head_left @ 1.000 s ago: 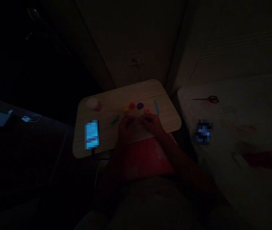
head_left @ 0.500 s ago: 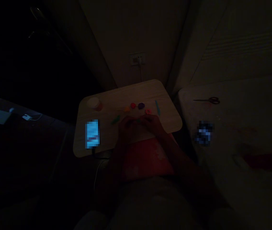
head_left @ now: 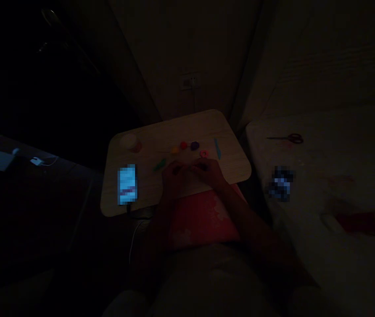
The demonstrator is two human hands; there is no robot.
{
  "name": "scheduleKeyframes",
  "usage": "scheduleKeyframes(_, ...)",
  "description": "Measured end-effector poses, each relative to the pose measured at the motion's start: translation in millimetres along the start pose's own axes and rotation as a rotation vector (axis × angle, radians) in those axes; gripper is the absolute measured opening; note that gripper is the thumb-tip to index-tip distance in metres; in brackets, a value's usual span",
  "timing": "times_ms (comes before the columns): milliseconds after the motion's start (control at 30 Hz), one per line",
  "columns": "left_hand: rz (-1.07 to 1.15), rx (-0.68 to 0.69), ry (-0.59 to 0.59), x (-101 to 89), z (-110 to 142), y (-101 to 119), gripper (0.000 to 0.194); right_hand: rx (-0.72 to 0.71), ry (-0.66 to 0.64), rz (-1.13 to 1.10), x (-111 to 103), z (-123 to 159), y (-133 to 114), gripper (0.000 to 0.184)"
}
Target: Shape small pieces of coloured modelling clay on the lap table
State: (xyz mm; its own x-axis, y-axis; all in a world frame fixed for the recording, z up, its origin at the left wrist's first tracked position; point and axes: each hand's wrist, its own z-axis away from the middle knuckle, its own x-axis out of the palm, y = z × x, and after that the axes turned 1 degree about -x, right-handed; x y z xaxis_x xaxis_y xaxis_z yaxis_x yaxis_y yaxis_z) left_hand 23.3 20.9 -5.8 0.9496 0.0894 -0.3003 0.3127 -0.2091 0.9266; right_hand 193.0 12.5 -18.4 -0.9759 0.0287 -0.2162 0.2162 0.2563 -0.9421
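The light is very dim. My left hand (head_left: 173,171) and my right hand (head_left: 209,169) meet over the near part of a small wooden table (head_left: 164,125). Both have fingers closed in a pinch, fingertips close together; what lies between them is too dark to make out. Just beyond the hands are small coloured pieces: a green piece (head_left: 159,165), a yellow-orange piece (head_left: 174,150), a red lump (head_left: 183,145), a purple lump (head_left: 194,145) and a pink ring (head_left: 204,153). A blue knife-shaped tool (head_left: 218,148) lies farther right.
A lidded tub (head_left: 131,143) stands at the table's left, behind a lit phone (head_left: 127,185) with a cable. Scissors (head_left: 288,138) and a blurred-out bright device (head_left: 280,182) lie on the pale surface at right. A wall socket (head_left: 190,81) is behind.
A bit of green showed between my fingertips before; now it is not visible there. My hands have shifted only slightly. The pieces on the table stay put.
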Motion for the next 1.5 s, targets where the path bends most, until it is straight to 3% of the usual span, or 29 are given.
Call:
scheduleKeyframes(300,0.123,0.010,0.011,-0.1,-0.6,2.1,0.024,-0.016,0.017,-0.013,1.5,-0.6,-0.8,0.021)
scheduleKeyframes(467,0.057,0.033,-0.044,0.9,0.7,2.8,0.020,-0.017,-0.018,0.040,0.4,0.0,-3.7,0.023)
scheduleKeyframes(633,0.012,0.007,-0.020,0.8,-0.3,-0.3,0.018,-0.009,-0.029,0.053,0.8,0.6,-5.8,0.025)
scheduleKeyframes(800,0.112,0.002,-0.009,-1.2,0.0,-2.2,0.023,0.034,0.039,-0.006,-0.2,-0.2,-4.9,0.026)
scheduleKeyframes(967,0.211,0.049,-0.083,-1.8,1.6,-5.0,0.043,0.089,0.100,-0.107,0.2,-1.4,1.4,0.028)
scheduleKeyframes(1267,0.133,0.063,-0.023,-1.4,2.4,-3.3,0.027,0.047,0.035,-0.109,1.0,-1.1,4.0,0.026)
scheduleKeyframes(1500,0.103,0.119,-0.098,-0.1,5.0,-5.4,0.030,0.002,0.020,-0.102,0.8,-0.6,-3.7,0.022)
